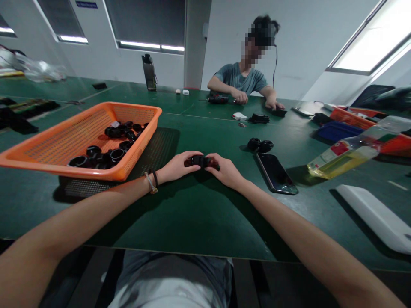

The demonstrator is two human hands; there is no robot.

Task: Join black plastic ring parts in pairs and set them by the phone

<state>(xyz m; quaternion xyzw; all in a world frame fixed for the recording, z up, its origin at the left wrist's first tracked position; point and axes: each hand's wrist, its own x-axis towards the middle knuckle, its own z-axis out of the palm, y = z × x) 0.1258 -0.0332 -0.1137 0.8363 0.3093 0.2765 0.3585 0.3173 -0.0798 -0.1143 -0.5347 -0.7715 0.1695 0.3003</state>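
Note:
Just above the green table (pixel 192 205), a small black part (pixel 199 161) is held between both hands. My left hand (pixel 180 166) is closed on its left end, and my right hand (pixel 224 169) pinches the right end. The fingers hide much of its shape. To the left, an orange basket (pixel 128 169) holds several black round parts (pixel 93 152). A pair of black rounded pieces (pixel 260 145) lies beyond my right hand, touching or nearly so.
Right of my hands lie a phone (pixel 276 173), a tilted bottle with yellow liquid (pixel 345 156) and a white slab (pixel 374 214). Across the table a person (pixel 242 79) sits near a dark tool (pixel 218 99). A dark bottle (pixel 149 73) stands at the back.

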